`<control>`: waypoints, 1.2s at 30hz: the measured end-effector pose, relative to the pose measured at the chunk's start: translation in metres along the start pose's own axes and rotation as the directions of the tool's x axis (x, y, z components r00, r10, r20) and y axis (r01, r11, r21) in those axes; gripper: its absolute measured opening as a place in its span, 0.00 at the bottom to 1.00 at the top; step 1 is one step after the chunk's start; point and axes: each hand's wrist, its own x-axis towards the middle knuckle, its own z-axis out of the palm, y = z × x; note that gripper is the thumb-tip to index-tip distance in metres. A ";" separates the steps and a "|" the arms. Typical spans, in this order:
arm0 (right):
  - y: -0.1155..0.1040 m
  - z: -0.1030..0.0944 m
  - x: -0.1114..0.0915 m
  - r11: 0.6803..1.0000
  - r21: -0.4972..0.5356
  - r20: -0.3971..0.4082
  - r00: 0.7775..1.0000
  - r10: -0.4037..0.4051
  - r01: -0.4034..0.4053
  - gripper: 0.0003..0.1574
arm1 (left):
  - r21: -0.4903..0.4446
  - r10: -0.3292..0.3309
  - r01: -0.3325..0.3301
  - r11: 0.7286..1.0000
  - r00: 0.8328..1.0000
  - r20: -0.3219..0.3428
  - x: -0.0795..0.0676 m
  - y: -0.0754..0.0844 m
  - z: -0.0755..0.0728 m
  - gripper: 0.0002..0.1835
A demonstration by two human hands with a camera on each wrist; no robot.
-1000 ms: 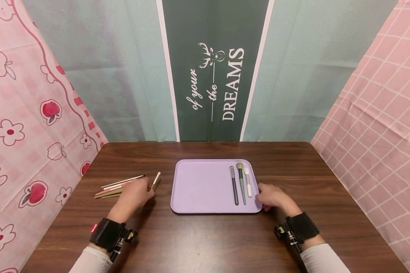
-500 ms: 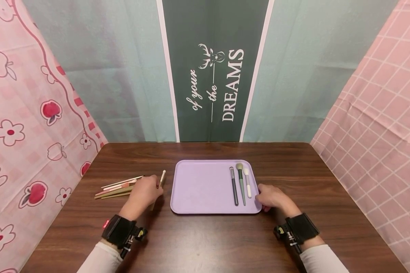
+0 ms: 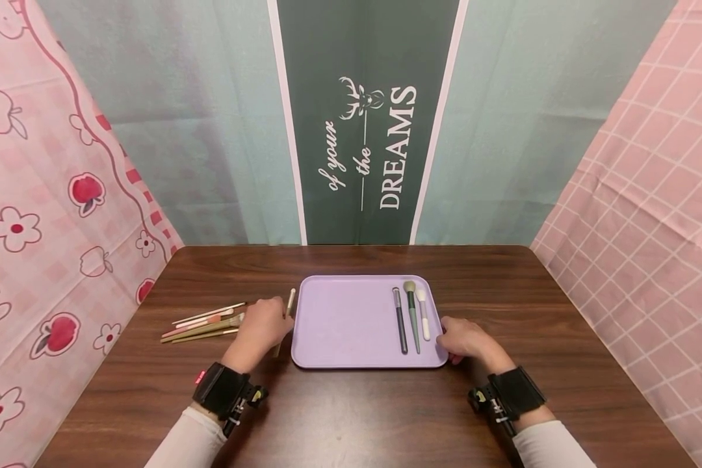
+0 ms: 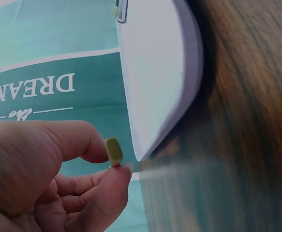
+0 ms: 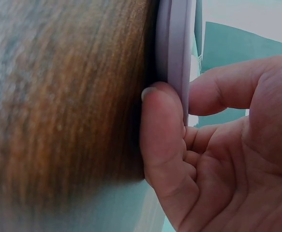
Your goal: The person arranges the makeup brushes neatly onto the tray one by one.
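My left hand (image 3: 263, 326) pinches a slim makeup brush (image 3: 291, 300) with a pale tip, just left of the lilac tray (image 3: 342, 322). The left wrist view shows the brush's olive handle end (image 4: 113, 152) between thumb and finger, beside the tray's corner. On the tray's right side lie a dark-handled brush (image 3: 400, 325), a green brush (image 3: 412, 318) and a small white brush (image 3: 424, 315), roughly parallel. My right hand (image 3: 463, 337) grips the tray's right edge; in the right wrist view its thumb and finger sit on either side of the rim (image 5: 178, 53).
Several more makeup brushes (image 3: 201, 328) lie in a loose pile on the left of the wooden table (image 3: 351, 416). A green curtain (image 3: 497, 130) hangs behind the table, with pink cloths (image 3: 649, 214) at both sides.
My left hand has carried the brush rightward, away from the pile and up to the tray's left edge. My right hand and the tray have stayed in place.
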 end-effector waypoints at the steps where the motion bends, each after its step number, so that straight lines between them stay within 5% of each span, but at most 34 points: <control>1: 0.000 0.000 0.000 1.000 -0.001 0.000 1.000 0.001 -0.001 0.04 | 0.002 -0.001 0.001 1.000 1.000 0.001 0.000 0.001 0.000 0.14; 36: -0.001 0.000 -0.001 1.000 -0.012 -0.008 1.000 -0.002 0.002 0.04 | -0.011 -0.023 0.023 1.000 1.000 0.021 0.017 0.043 0.017 0.10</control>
